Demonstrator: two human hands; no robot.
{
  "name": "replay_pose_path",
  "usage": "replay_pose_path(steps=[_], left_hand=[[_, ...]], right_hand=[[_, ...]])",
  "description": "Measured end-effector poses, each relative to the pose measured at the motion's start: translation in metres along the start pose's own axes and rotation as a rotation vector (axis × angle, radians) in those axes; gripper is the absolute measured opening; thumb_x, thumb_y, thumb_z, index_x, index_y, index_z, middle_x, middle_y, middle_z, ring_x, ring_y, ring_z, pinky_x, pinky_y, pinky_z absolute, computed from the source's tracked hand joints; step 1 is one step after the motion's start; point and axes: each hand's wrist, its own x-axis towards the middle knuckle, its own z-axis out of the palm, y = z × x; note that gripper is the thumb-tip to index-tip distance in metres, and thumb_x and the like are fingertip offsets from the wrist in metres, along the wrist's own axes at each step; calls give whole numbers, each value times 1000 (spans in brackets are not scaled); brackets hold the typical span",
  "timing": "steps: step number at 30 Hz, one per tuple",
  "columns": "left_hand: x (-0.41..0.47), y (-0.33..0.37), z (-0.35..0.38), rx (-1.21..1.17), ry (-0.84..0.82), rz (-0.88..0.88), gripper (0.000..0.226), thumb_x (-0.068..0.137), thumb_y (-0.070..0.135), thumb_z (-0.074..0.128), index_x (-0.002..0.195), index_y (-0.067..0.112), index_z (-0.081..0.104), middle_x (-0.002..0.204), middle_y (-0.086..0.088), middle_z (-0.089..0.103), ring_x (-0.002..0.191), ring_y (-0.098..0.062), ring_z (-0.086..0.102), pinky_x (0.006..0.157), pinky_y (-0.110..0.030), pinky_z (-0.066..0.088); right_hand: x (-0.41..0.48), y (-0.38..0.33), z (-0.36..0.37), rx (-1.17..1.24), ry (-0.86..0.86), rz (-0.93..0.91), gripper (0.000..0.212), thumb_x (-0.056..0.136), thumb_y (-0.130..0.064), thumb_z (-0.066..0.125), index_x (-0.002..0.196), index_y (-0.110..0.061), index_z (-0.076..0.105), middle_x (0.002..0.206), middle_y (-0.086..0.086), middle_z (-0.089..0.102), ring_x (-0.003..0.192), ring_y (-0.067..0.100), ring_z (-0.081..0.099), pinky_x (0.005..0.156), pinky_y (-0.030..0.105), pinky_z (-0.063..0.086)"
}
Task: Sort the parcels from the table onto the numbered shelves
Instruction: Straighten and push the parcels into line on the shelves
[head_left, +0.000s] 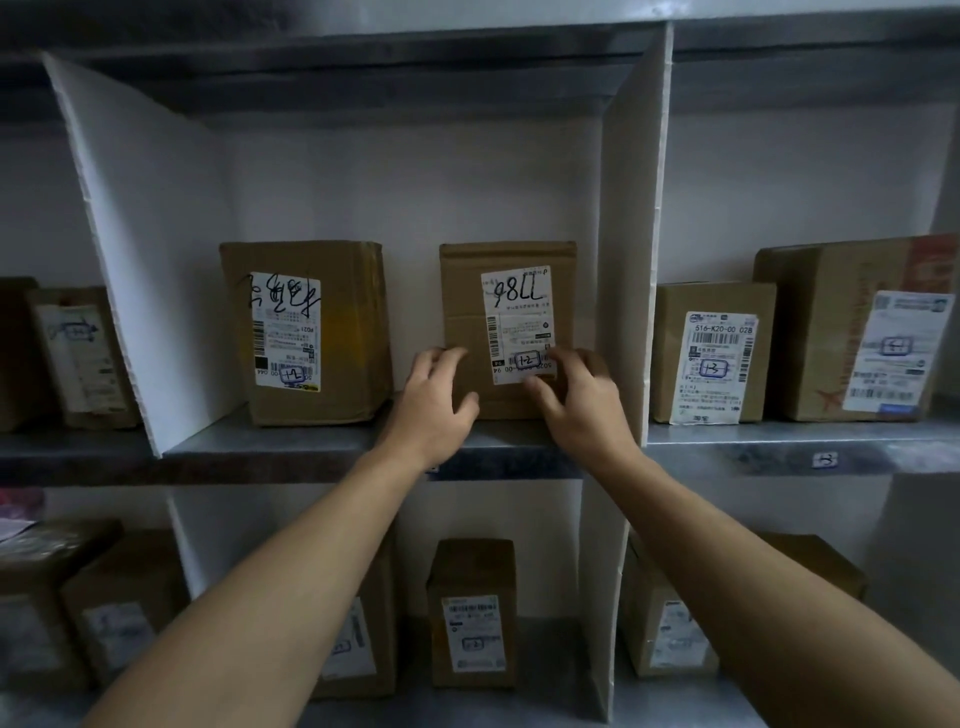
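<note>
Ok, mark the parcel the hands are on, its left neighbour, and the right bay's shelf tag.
held parcel (462, 301): head view, bare cardboard left of label.
left neighbour parcel (350, 338): head view, cardboard right of label.
shelf tag (825, 460): head view, tag's centre.

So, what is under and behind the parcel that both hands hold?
The parcel stands on the metal shelf. Behind it only the white back wall shows above. The left hand and right hand hold and cover its lower corners; anything directly behind is hidden.
</note>
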Motion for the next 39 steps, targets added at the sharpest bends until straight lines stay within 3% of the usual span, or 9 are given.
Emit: replay_pose_path(steps=[3,10,14,17,24,33,39], left_hand=[[-1,0,-1,5,0,-18,57,94,29,60,146,23,37,147,-2,34,127,-22,46,104,-35,43],[-7,1,-4,-1,-21,-56,60,93,29,61,147,22,35,149,-2,34,133,-22,41,108,-38,40],[-18,4,-11,1,11,-49,56,95,28,58,146,22,36,148,0,35,132,-18,39,100,-28,34],[-32,4,-18,56,62,-14,50,97,28,55,144,20,40,145,1,37,130,-16,40,96,-26,31],[-63,14,-40,170,119,125,44,95,25,56,138,16,48,136,-1,47,127,-18,42,101,-26,31],[-99,60,-42,263,-47,195,49,94,41,52,139,23,45,136,4,46,127,-17,40,105,-38,36],[-113,105,-12,142,-59,189,46,94,41,51,136,24,46,130,5,48,119,-15,44,99,-37,40]], right_hand=[[1,2,1,-12,-19,-15,47,99,-39,58,142,-23,46,143,8,46,129,25,50,108,36,45],[1,3,0,-30,-93,7,54,99,-42,58,147,-26,40,149,8,42,133,26,48,110,38,43],[-8,2,-1,-54,-19,-9,46,100,-39,56,143,-27,45,150,10,37,135,29,45,110,44,45],[-23,1,0,-178,16,-93,43,101,-37,54,141,-21,48,148,10,39,131,31,45,104,47,47],[-58,-8,-10,-356,103,-350,30,99,-27,58,124,-12,59,129,12,57,114,32,54,89,45,53],[-108,-15,-68,-525,52,-212,38,101,-40,49,132,-19,52,136,6,52,122,28,48,96,41,46],[-146,11,-119,-602,20,-73,44,102,-42,48,139,-20,47,143,8,48,130,27,46,101,40,44]])
